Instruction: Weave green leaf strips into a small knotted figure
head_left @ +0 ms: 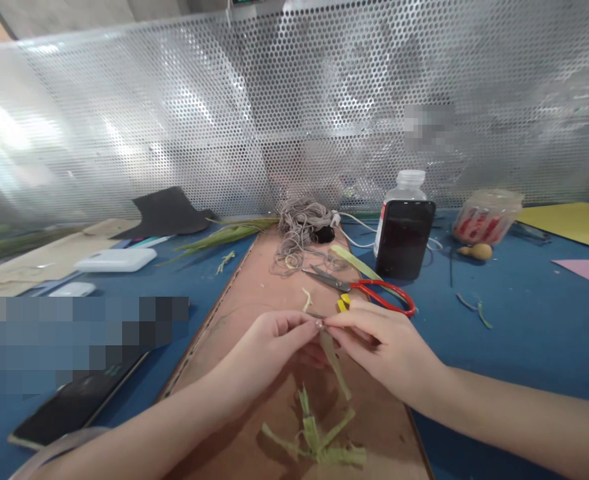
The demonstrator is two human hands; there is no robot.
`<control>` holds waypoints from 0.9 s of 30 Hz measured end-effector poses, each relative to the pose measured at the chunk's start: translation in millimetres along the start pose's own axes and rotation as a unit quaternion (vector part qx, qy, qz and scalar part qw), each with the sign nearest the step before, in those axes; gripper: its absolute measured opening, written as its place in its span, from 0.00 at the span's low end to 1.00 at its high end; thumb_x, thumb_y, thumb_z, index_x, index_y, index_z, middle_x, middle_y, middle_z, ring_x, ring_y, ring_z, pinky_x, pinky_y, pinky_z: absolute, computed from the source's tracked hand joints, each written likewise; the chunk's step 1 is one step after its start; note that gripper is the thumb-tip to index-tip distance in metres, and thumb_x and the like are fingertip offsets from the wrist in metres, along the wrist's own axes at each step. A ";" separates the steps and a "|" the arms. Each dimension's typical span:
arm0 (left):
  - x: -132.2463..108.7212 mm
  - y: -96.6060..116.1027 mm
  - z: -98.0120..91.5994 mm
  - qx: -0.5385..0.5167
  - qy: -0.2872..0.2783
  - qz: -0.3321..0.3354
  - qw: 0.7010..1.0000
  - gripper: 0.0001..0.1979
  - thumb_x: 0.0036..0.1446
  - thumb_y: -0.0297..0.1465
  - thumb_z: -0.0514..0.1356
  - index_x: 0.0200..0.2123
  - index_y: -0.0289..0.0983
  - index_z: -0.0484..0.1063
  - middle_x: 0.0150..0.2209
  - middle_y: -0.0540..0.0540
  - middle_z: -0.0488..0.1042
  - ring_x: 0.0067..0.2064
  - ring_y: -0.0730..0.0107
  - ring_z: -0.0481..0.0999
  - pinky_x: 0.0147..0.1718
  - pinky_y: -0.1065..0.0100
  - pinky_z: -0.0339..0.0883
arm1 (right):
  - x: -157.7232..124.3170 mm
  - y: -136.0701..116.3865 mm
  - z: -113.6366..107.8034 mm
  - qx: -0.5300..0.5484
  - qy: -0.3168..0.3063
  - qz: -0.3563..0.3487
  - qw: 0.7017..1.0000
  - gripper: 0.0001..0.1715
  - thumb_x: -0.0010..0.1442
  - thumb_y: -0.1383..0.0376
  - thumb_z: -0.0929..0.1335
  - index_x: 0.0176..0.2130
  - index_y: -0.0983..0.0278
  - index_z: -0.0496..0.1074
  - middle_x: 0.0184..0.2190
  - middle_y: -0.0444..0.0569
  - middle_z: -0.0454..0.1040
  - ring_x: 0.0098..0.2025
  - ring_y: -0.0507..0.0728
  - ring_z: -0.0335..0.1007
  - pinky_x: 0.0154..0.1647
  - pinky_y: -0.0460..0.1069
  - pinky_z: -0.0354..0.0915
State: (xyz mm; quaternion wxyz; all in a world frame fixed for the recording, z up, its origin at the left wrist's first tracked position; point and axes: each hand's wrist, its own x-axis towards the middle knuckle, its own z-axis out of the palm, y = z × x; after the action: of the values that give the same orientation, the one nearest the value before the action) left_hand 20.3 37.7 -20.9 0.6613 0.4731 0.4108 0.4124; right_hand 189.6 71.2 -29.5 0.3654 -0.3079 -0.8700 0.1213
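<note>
Over the brown board (274,293), the left hand (269,347) and right hand (389,347) meet, fingertips pinched on a pale green leaf strip (335,363) that hangs between them, perhaps palm leaf. Red-handled scissors (369,290) lie just beyond.

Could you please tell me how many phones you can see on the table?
2. One black phone stands propped against the white-capped bottle behind the scissors; another phone lies flat at the lower left, partly blurred. Others may be hidden.

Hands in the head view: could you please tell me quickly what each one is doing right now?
Left hand: fingertips pinched shut on the green leaf strip.
Right hand: pinched shut on the same strip.
</note>
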 end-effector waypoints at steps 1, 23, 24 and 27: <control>-0.2 0.4 0.8 -0.006 -0.003 -0.002 1.000 0.13 0.56 0.34 0.54 0.32 0.30 0.74 0.27 0.44 0.75 0.30 0.70 0.73 0.35 0.67 0.65 | -0.3 -0.4 -0.1 -0.004 0.002 -0.003 1.000 0.10 0.57 0.70 0.63 0.34 0.64 0.74 0.21 0.43 0.68 0.21 0.48 0.60 0.21 0.42 0.57; 0.2 -1.4 -3.6 0.065 0.021 -0.003 0.998 0.10 0.52 0.34 0.58 0.30 0.32 0.74 0.26 0.46 0.74 0.29 0.71 0.72 0.34 0.69 0.64 | 5.4 -3.3 -1.8 0.108 -0.043 0.084 0.990 0.06 0.54 0.69 0.65 0.29 0.66 0.73 0.16 0.39 0.57 0.19 0.47 0.52 0.18 0.43 0.51; 0.4 -1.5 -4.2 0.067 0.021 -0.002 0.998 0.10 0.52 0.33 0.58 0.31 0.32 0.74 0.27 0.46 0.74 0.29 0.70 0.72 0.33 0.69 0.64 | 5.6 -3.1 -2.2 0.105 -0.044 0.084 0.990 0.06 0.54 0.68 0.65 0.30 0.65 0.73 0.16 0.39 0.58 0.19 0.47 0.53 0.18 0.43 0.52; 0.7 -2.0 -5.3 0.070 0.028 0.003 0.997 0.10 0.52 0.33 0.58 0.33 0.33 0.75 0.27 0.47 0.74 0.29 0.71 0.72 0.33 0.70 0.64 | 5.7 -2.9 -3.4 0.085 -0.043 0.082 0.992 0.08 0.55 0.67 0.65 0.33 0.65 0.74 0.18 0.41 0.62 0.21 0.48 0.56 0.19 0.43 0.54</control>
State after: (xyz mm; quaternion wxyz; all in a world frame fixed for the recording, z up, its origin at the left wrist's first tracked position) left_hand 15.9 39.4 -24.1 0.6133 0.5077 0.4560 0.3976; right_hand 187.7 72.4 -22.6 0.3409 -0.3411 -0.8433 0.2373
